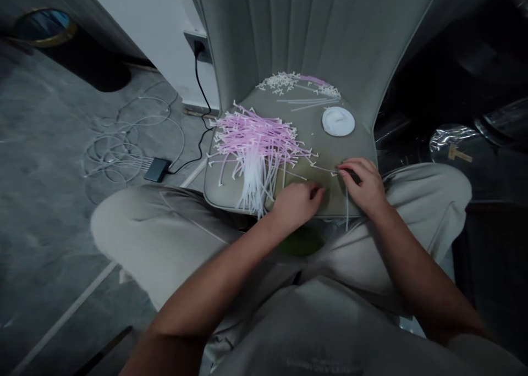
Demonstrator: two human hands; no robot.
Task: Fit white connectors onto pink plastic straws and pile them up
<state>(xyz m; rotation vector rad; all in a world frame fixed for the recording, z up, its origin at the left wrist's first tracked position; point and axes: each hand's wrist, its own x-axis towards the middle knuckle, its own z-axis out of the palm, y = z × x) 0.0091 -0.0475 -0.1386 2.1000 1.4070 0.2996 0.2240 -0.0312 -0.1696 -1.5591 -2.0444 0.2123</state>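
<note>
A heap of thin pink and white plastic sticks (258,148) lies on the grey chair seat (313,131) in front of me. My left hand (296,203) rests at the seat's front edge beside the heap, fingers curled and pinched. My right hand (363,184) is closed near the seat's right front corner, pinching a thin white stick (325,169) that runs left from its fingertips; something dark shows under its fingers. A smaller pile of short white pieces (289,83) and a few loose sticks lie at the back of the seat.
A round white lid (338,121) sits on the seat's right side. On the floor to the left lie coiled white cables (124,145), a dark phone-like device (157,169) and a black cord running to a wall socket (198,45). Dark, shiny objects crowd the right.
</note>
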